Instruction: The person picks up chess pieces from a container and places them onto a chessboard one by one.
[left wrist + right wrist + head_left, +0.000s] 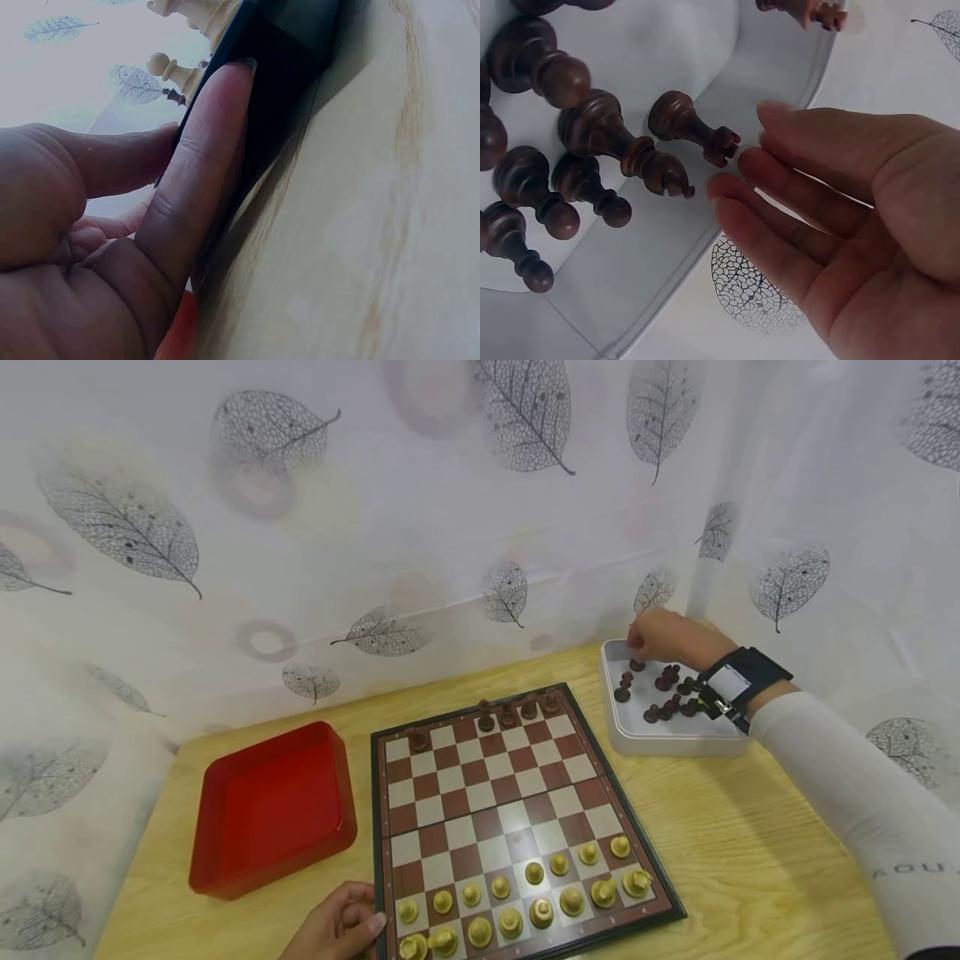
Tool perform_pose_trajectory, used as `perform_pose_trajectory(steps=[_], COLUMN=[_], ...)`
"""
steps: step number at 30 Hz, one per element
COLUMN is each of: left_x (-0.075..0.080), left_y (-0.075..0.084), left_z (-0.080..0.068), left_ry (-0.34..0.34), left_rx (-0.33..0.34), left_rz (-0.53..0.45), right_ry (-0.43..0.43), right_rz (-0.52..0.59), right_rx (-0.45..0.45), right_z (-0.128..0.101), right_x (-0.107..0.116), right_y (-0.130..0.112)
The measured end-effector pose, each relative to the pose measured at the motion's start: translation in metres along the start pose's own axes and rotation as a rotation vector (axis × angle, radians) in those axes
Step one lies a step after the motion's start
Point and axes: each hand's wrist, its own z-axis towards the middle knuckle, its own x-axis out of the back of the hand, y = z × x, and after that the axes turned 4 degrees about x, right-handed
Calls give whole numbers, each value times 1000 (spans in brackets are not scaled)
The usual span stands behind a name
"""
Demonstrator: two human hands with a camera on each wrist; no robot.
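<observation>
My left hand (341,920) grips the near-left edge of the chessboard (480,810), thumb on one side and index finger (199,150) on the other. My right hand (670,637) reaches into the far-left corner of the white tray (678,745). In the right wrist view its thumb and fingers (772,232) are spread, with the fingertips right by the top of a dark brown rook (692,129) lying on its side. Whether they touch it I cannot tell. Beside the rook lies a dark bishop (626,142), with several dark pawns (592,191) around.
Light yellow pieces (511,922) fill two rows at the board's near side. Several dark pieces (507,714) stand on its far row. A red tray (270,802) sits left of the board on the wooden table (795,827). A leaf-patterned curtain (420,543) hangs behind.
</observation>
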Motion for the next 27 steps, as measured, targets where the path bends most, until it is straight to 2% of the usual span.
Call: perform_pose_trajectory(steps=[4, 11, 15, 22, 27], left_x=[0, -1, -1, 0, 2], left_y=[-1, -1, -1, -4, -4], left_z=[0, 0, 0, 1, 1], left_ry=[-4, 7, 3, -3, -23], left_rx=[6, -3, 3, 5, 2], left_rz=[-12, -11, -37, -76, -83], right_ry=[34, 32, 53, 110, 139], right_rz=[-51, -123, -149, -117, -134], right_rx=[20, -12, 15, 113, 119], right_z=[-1, -4, -3, -1, -1], right_x=[-6, -15, -18, -23, -25], right_y=[-1, -3, -2, -1, 0])
